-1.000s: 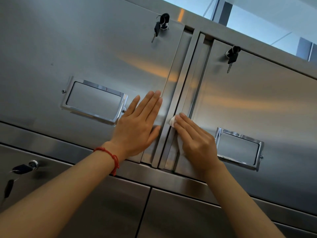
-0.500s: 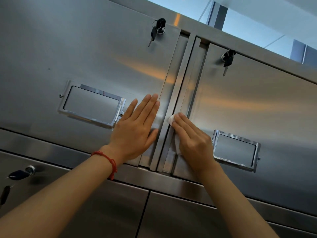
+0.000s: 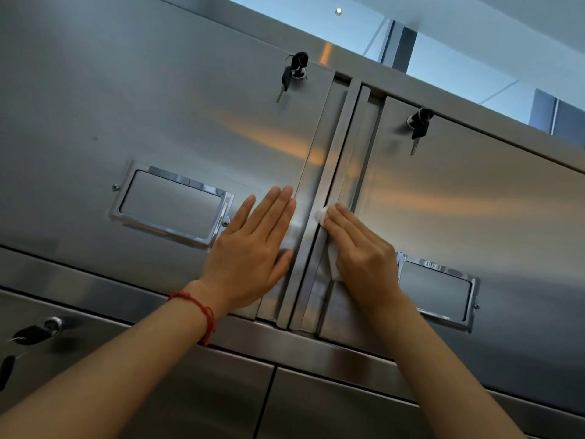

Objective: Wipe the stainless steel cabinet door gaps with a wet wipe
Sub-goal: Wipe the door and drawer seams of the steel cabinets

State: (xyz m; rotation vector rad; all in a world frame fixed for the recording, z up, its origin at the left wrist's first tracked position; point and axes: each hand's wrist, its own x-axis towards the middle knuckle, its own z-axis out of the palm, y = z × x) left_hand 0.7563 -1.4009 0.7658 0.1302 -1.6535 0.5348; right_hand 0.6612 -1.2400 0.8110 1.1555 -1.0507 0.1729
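Observation:
Two stainless steel cabinet doors meet at a vertical centre strip (image 3: pixel 329 172) with narrow gaps on each side. My left hand (image 3: pixel 253 251) lies flat, fingers together, on the left door (image 3: pixel 158 106) beside the strip; a red cord bracelet is on its wrist. My right hand (image 3: pixel 361 251) presses a white wet wipe (image 3: pixel 323 216) against the gap at the strip's right side, on the edge of the right door (image 3: pixel 474 201). Most of the wipe is hidden under my fingers; a crumpled end shows at the fingertips and a fold below the palm.
Each door has a chrome label frame (image 3: pixel 172 205) (image 3: pixel 438 294) and a lock with black keys hanging (image 3: pixel 292 72) (image 3: pixel 418 125). A horizontal rail (image 3: pixel 316 346) runs below the doors, with lower doors underneath and another keyed lock (image 3: pixel 38 331) at left.
My right hand with the wipe has slid slightly up along the gap. My left hand stays flat on the left door. The view has tilted a little.

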